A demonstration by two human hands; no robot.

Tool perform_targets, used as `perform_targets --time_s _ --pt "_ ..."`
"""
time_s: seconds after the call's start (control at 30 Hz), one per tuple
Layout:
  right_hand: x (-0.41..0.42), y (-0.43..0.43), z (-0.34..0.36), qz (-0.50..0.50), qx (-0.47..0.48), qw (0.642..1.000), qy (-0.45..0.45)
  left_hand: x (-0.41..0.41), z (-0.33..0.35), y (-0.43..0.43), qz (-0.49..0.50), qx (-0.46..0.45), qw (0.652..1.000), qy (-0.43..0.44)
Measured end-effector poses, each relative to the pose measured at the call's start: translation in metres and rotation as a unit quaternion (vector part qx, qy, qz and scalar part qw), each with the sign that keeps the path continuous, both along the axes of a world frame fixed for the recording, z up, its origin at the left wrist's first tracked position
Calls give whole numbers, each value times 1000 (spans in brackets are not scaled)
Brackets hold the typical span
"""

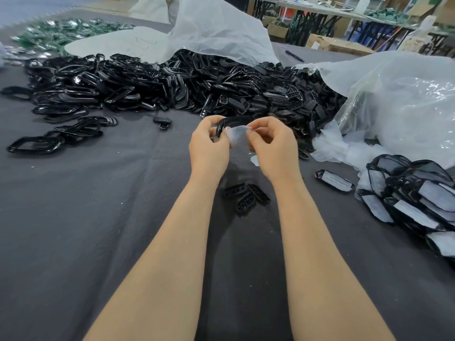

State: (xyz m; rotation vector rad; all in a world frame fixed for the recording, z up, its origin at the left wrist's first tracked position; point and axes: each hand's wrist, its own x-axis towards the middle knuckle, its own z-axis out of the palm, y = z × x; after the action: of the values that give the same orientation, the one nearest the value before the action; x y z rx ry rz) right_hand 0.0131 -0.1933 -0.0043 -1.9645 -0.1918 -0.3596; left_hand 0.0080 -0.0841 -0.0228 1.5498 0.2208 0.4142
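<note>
My left hand [209,146] grips a glossy black plastic frame [221,125] above the grey cloth, fingers curled round its left end. My right hand [273,146] pinches a small translucent film piece [237,135] that lies against the frame between both hands. Most of the frame is hidden behind my fingers. Three small black perforated inserts [246,196] lie on the cloth just below my wrists.
A big heap of black frames and inserts [172,82] spreads across the back. A clear plastic bag [406,102] and white film scraps [344,148] sit at right, with finished film-covered pieces [418,198] stacked beside them. Green parts [61,30] lie far left. A grey cloth [98,217] covers the table.
</note>
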Motion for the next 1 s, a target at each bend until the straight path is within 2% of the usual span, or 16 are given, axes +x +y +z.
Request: perform_targets --time_s 0.17,0.43,0.63,0.77,0.93,1.0 --pt "3 4 -4 -56 41 997 -26 -1 1 -3 -21 44 999 -11" --pt "8 7 -9 -48 236 970 32 -1 1 -7 -76 -21 997 -8" --pt "10 9 -11 -62 257 964 24 -2 2 -9 -97 -66 993 -16" --pt "11 7 -10 -54 282 957 43 -2 1 -8 -93 -73 993 -18" --pt "11 6 -9 -55 262 963 29 -2 2 -8 -95 -70 993 -15" --pt "12 6 -10 -54 296 953 42 -2 3 -8 -95 -64 993 -16"
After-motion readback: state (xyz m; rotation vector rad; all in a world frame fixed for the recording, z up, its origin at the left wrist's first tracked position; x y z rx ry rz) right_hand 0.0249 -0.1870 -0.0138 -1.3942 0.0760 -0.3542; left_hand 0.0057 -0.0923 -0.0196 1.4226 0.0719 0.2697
